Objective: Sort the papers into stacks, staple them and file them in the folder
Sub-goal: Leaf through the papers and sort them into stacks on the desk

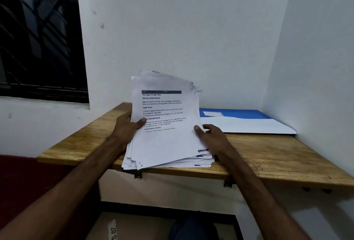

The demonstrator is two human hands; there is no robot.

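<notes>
1. Your left hand [127, 124] grips the left edge of the stack of papers [166, 143]. Its thumb [141, 121] is pressed on the printed front page, and the other fingers are hidden behind the sheets.
2. Your right hand [212, 137] holds the stack's right edge lower down. Its thumb lies on the front page and its fingers are curled just beside the edge.
3. The stack sits between your two hands, so both are closed on it rather than spread wide.
4. The stack is tilted up. Its long axis runs from its lower end, nearest you, up and away toward the wall [182, 28] behind it.
5. The top page faces you with its heading at the raised far end, so the text reads upright. The upper corners are blurred.
6. The stack's lower end rests on the wooden desk [268, 153], where the sheets fan out unevenly and reach slightly past the front edge.
7. To the right of the stack, a blue folder [239, 112] lies flat on the desk with a white sheet [249, 125] on it, close to the stack's right edge.
8. Up and well to the left of the stack is a dark window [38, 38].
</notes>
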